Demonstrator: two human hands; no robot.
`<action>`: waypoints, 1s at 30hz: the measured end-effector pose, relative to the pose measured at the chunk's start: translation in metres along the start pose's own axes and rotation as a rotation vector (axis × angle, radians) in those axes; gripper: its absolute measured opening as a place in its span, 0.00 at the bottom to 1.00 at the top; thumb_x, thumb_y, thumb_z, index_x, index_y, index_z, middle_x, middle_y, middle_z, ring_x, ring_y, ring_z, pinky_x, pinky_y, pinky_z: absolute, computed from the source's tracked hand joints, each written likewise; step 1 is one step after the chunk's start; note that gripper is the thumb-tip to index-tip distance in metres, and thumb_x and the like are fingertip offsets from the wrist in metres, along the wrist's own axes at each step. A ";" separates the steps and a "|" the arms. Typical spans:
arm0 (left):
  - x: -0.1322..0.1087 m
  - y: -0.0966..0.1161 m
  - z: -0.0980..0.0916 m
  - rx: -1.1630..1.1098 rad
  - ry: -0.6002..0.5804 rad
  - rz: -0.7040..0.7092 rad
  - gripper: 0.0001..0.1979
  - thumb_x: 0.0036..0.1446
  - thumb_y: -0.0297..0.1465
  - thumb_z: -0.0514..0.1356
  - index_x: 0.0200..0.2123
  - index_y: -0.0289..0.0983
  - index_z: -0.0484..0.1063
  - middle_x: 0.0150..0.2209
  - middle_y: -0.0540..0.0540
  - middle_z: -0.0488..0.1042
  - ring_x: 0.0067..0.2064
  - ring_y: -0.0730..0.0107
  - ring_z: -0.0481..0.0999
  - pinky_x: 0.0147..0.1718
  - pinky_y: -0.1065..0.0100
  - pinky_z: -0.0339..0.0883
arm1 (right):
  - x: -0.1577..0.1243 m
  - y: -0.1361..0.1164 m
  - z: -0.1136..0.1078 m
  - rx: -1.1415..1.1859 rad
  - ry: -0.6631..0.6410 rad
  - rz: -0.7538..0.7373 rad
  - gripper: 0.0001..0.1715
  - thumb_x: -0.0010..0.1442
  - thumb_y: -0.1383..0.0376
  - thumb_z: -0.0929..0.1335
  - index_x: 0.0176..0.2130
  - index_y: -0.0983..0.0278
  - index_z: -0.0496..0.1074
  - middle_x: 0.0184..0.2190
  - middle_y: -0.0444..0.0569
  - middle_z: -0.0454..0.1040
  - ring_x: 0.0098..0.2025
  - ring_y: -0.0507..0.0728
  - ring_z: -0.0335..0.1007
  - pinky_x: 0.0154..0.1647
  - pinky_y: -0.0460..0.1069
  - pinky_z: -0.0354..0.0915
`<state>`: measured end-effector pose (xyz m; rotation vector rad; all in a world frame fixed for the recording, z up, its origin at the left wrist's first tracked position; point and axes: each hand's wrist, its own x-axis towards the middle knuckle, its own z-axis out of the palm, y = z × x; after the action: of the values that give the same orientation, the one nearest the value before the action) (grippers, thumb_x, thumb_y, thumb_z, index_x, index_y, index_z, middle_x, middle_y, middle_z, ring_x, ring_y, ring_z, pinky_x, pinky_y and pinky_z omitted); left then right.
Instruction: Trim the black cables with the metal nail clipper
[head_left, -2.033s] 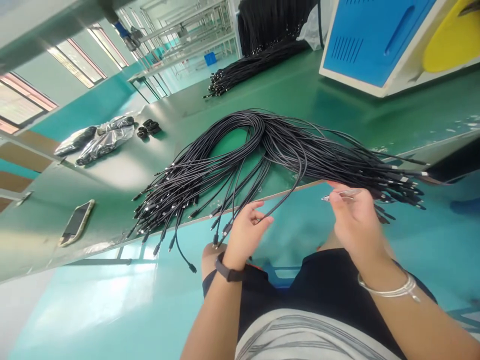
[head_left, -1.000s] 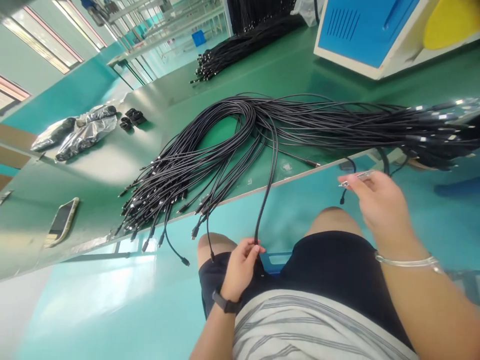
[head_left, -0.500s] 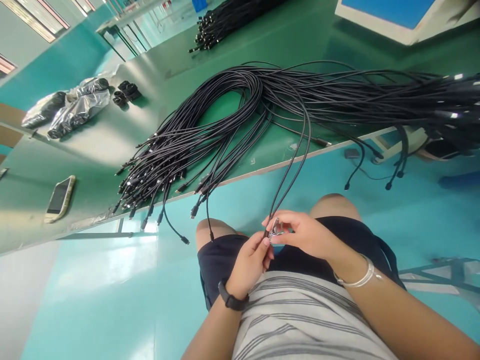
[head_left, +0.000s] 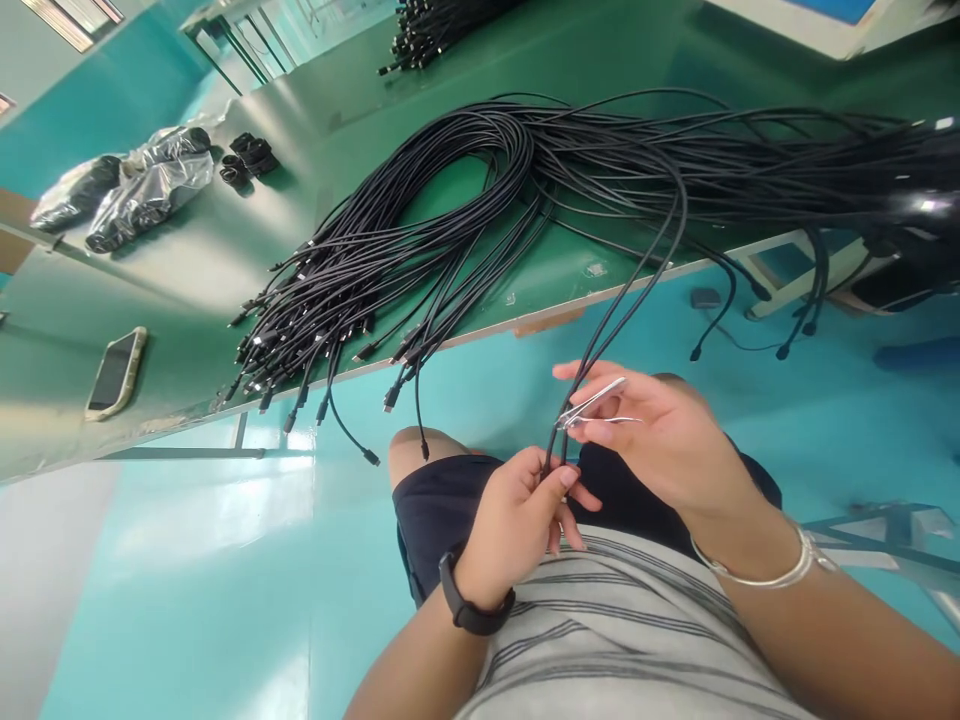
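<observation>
The left hand (head_left: 517,525) curls shut around thin black cables (head_left: 517,150), gathering them. The right hand (head_left: 660,440) pinches slim steel tweezers (head_left: 592,408) lightly between its fingertips.

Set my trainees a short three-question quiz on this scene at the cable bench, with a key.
1. What metal tool is the right hand holding?
2. True or false: the left hand holds black cables that run up to the bundle on the green workbench.
3. Which of these lies on the workbench, to the left of the bundle?
A) a phone
B) a soldering iron
C) a pair of scissors

Key: 1. tweezers; 2. true; 3. A
</observation>
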<state>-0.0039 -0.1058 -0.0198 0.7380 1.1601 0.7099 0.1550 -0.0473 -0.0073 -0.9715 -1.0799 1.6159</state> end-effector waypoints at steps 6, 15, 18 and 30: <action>-0.011 0.014 0.006 -0.130 0.056 0.157 0.15 0.59 0.41 0.61 0.32 0.37 0.63 0.32 0.44 0.81 0.19 0.77 0.73 0.14 0.77 0.60 | -0.019 -0.005 0.009 0.100 0.009 0.054 0.08 0.52 0.65 0.76 0.35 0.56 0.79 0.32 0.45 0.76 0.30 0.55 0.74 0.31 0.52 0.75; -0.016 0.016 0.010 -0.142 0.069 0.221 0.14 0.60 0.40 0.61 0.30 0.38 0.62 0.30 0.47 0.81 0.19 0.78 0.73 0.16 0.77 0.61 | -0.034 -0.004 0.028 0.327 0.029 0.165 0.06 0.56 0.63 0.74 0.36 0.59 0.75 0.29 0.46 0.75 0.25 0.57 0.74 0.17 0.54 0.75; -0.016 0.015 0.010 -0.138 0.073 0.224 0.14 0.60 0.40 0.61 0.30 0.38 0.62 0.30 0.48 0.80 0.19 0.78 0.73 0.16 0.77 0.61 | -0.034 -0.003 0.026 0.308 0.005 0.171 0.05 0.57 0.63 0.73 0.36 0.59 0.75 0.30 0.46 0.75 0.25 0.57 0.74 0.18 0.55 0.75; -0.015 0.009 0.008 -0.105 0.093 0.226 0.13 0.61 0.40 0.61 0.32 0.38 0.63 0.31 0.47 0.81 0.19 0.78 0.73 0.16 0.77 0.61 | -0.033 0.002 0.025 0.301 0.001 0.203 0.04 0.58 0.65 0.73 0.36 0.60 0.75 0.24 0.42 0.73 0.20 0.58 0.74 0.18 0.58 0.75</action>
<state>-0.0012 -0.1138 -0.0023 0.7610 1.1243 0.9964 0.1392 -0.0843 0.0022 -0.9001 -0.7267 1.8777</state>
